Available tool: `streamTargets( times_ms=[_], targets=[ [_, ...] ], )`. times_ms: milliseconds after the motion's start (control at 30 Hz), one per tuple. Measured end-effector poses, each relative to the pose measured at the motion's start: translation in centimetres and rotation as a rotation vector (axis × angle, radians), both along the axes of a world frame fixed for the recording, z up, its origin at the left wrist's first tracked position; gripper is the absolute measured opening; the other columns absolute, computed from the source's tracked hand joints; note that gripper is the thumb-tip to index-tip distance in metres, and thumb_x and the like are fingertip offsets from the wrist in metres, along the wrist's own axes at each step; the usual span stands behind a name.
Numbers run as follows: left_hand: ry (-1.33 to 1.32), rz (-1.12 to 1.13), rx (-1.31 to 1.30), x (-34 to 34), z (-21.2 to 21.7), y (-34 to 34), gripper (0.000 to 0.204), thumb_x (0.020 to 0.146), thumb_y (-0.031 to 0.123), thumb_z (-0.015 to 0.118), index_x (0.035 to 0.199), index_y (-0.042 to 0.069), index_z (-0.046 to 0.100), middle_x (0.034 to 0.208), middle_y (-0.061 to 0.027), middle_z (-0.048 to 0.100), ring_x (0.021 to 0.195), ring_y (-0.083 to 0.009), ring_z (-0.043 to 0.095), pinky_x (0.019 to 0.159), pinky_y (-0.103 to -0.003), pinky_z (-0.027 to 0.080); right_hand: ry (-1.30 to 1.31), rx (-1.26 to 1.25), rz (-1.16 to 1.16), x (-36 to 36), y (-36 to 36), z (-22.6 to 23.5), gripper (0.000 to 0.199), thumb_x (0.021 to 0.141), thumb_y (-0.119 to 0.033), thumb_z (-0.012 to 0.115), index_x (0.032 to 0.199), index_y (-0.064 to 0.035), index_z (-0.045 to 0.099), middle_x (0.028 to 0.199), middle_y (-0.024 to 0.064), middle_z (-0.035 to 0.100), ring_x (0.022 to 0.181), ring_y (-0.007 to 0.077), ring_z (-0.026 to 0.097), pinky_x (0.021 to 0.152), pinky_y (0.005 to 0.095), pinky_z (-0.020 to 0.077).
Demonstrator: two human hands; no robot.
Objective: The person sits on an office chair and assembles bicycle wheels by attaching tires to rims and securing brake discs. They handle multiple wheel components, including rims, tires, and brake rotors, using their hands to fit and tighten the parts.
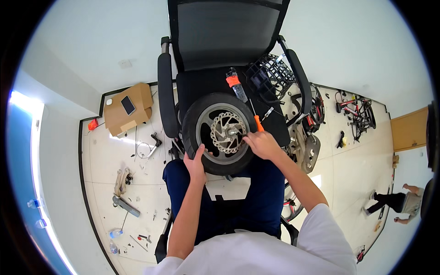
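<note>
A small wheel with a black tyre (191, 137) and a grey rim stands tilted against the seat of a black office chair, above my lap. A silver brake disc (220, 136) with cut-outs faces me, and an axle (233, 132) sticks out at its centre. My left hand (196, 166) grips the tyre and rim at the lower left, thumb on the rim. Beside the axle, my right hand (262, 145) has its fingers pinched together; what they hold is hidden. An orange-handled screwdriver (258, 123) shows just beyond that hand.
On the seat (201, 80) lie an orange-and-black wrapped tool (234, 83) and a black wire basket (273, 75). A cardboard box (142, 98) carrying a phone (128, 105) stands at left. Bike parts (355, 112) are scattered on the floor. A person (396, 201) is at far right.
</note>
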State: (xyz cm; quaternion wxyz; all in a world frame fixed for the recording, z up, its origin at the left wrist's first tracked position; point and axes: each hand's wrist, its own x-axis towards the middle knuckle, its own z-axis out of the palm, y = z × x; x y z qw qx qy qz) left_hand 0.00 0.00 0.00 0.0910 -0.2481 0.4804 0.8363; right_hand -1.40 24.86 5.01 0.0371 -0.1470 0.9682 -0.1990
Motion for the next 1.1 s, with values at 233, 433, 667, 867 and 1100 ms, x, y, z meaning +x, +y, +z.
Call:
streamTargets(
  times_ms=[233,433,667,867,1100],
  targets=[
    [-0.105,-0.202,0.527,-1.3,1.7,-2.1,0.035,0.089,0.029,0.063,0.108,0.001,0.056,0.094,-0.0155,0.064,0.097,-0.0348,0.064,0.093,-0.049,0.049,-0.021,-0.178,-0.143,0.7,0.5,-1.2,0.035,0.098,-0.028,0.050,0.077,-0.0006,0.052,0.067,0.0221,0.060,0.073,0.0429,0.061,0.072,0.0507,0.0489],
    [0.047,-0.129,0.445,-0.7,3.8,1.2,0.033,0.088,0.030,0.058,0.108,0.005,0.052,0.083,-0.0079,0.056,0.075,-0.0247,0.056,0.078,-0.042,0.049,0.022,-0.312,-0.303,0.5,0.7,-2.1,0.038,0.096,-0.028,0.053,0.072,0.0009,0.053,0.069,0.0251,0.058,0.078,0.0441,0.060,0.074,0.0504,0.0472],
    [0.139,-0.195,0.106,-1.3,11.0,6.2,0.029,0.078,0.007,0.069,0.102,-0.002,0.055,0.076,-0.0104,0.059,0.064,-0.0214,0.059,0.062,-0.033,0.048,0.175,-0.389,-0.505,2.0,2.3,-3.7,0.039,0.098,-0.030,0.047,0.077,0.0016,0.056,0.073,0.0252,0.059,0.075,0.0446,0.060,0.069,0.0516,0.0467],
    [0.143,-0.223,-0.355,-1.7,13.3,8.6,0.034,0.071,0.020,0.077,0.092,0.003,0.058,0.076,-0.0063,0.061,0.062,-0.0177,0.057,0.063,-0.033,0.049,0.105,-0.481,-0.423,2.4,-0.7,-5.3,0.021,0.094,-0.017,0.048,0.083,-0.0015,0.057,0.078,0.0196,0.061,0.078,0.0377,0.063,0.067,0.0465,0.0507],
    [0.546,-0.249,-1.212,-3.7,16.0,12.4,0.066,0.078,0.022,0.073,0.131,-0.003,0.043,0.118,-0.0237,0.059,0.101,-0.0343,0.061,0.089,-0.040,0.048,0.020,-1.075,-0.687,2.6,-2.9,-7.3,0.046,0.103,-0.035,0.037,0.092,0.0012,0.062,0.089,0.0277,0.063,0.090,0.0445,0.060,0.076,0.0503,0.0482]
  ],
)
